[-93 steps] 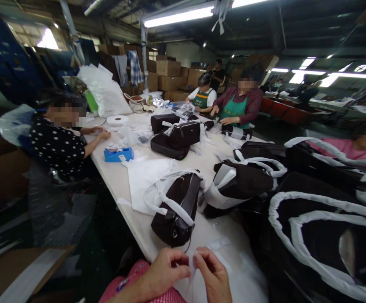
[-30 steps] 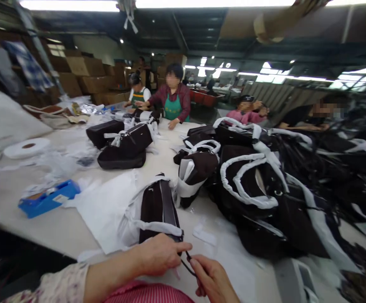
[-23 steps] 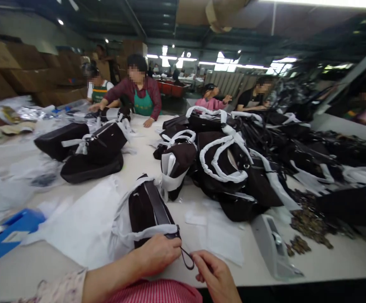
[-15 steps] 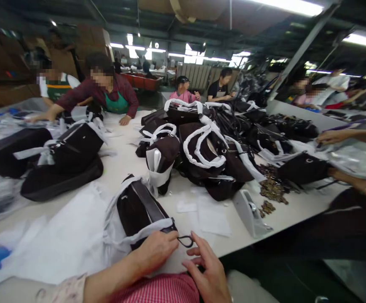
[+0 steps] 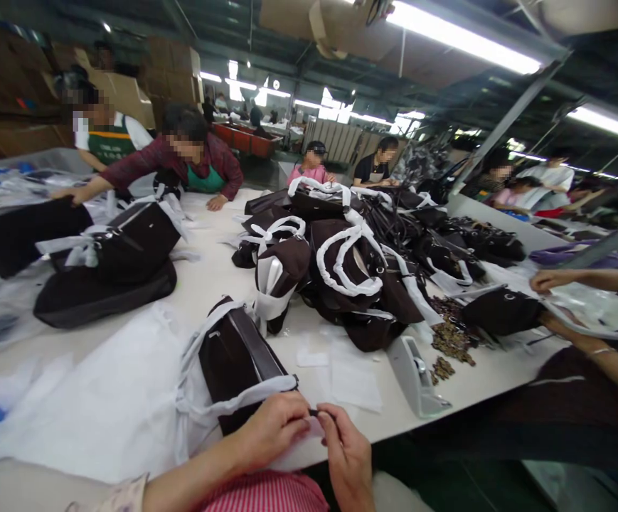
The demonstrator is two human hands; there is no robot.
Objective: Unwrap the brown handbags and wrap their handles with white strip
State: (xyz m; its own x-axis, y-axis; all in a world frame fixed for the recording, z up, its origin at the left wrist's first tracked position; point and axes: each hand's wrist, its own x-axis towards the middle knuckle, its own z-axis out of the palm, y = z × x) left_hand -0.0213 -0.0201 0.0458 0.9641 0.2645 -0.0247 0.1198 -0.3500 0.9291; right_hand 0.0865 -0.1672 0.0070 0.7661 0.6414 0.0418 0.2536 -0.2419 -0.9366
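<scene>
A dark brown handbag (image 5: 230, 363) with a zip lies at the table's near edge. White wrapping (image 5: 194, 409) covers its handles. My left hand (image 5: 274, 430) is closed in a pinch at the bag's near right end. From its fingertips a thin black strap (image 5: 313, 412) runs to my right hand (image 5: 347, 448), whose thumb and forefinger pinch the other part. Most of the strap is hidden by my fingers, and I cannot see how it joins the bag.
White sheeting (image 5: 121, 391) spreads left of the bag. Wrapped handbags (image 5: 341, 270) are piled ahead, others (image 5: 138, 245) at left. A grey bracket (image 5: 416, 380) and small brass-coloured parts (image 5: 452, 334) lie right. A co-worker's hands (image 5: 554, 281) handle a bag; another person (image 5: 196, 156) reaches across at left.
My right hand's fingers were spread beside a black loop; now they are closed on the strap. The loop no longer shows. The person at left has gripped and lifted a dark bag.
</scene>
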